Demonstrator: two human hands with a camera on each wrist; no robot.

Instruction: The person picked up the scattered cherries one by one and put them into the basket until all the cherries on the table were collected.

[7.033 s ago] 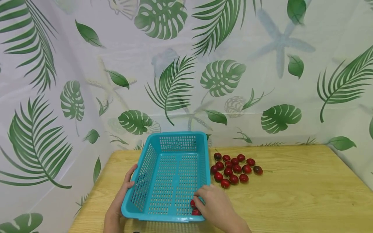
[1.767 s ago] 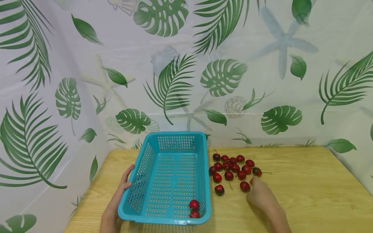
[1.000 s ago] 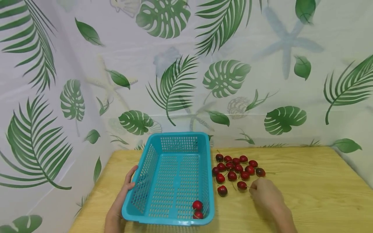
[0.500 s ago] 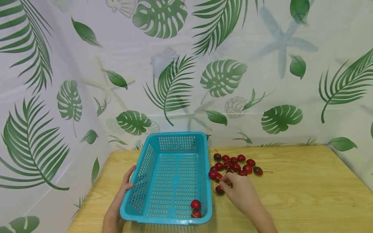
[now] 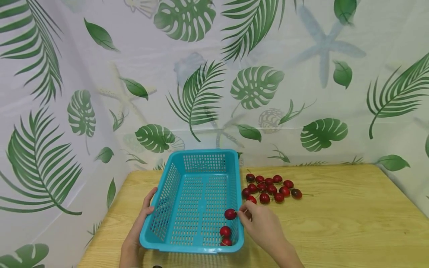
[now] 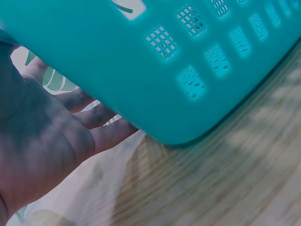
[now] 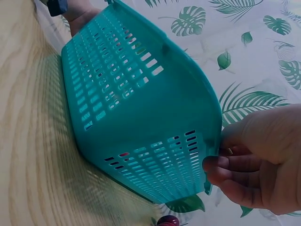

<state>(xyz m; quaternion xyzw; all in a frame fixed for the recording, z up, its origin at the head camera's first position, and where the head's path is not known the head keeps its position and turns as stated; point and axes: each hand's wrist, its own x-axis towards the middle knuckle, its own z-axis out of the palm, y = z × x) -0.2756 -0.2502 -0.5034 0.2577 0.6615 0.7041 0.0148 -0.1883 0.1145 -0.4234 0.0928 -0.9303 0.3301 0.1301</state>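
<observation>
At the lower centre, the right hand (image 5: 263,225) pinches, with bent fingers, the stem (image 5: 236,212) of a round dark-red cherry (image 5: 230,214), just inside the right wall of a turquoise, rectangular, perforated plastic basket (image 5: 187,248). The left hand (image 5: 138,227), fingers nearly straight, touches its left side. If the stem slips, the cherry may strike the rim and bounce outside

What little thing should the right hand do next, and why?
Probably lower the cherry and release it. The right hand holds it by the stem, just inside the right rim of the blue plastic basket, where two other cherries lie nearby.
</observation>
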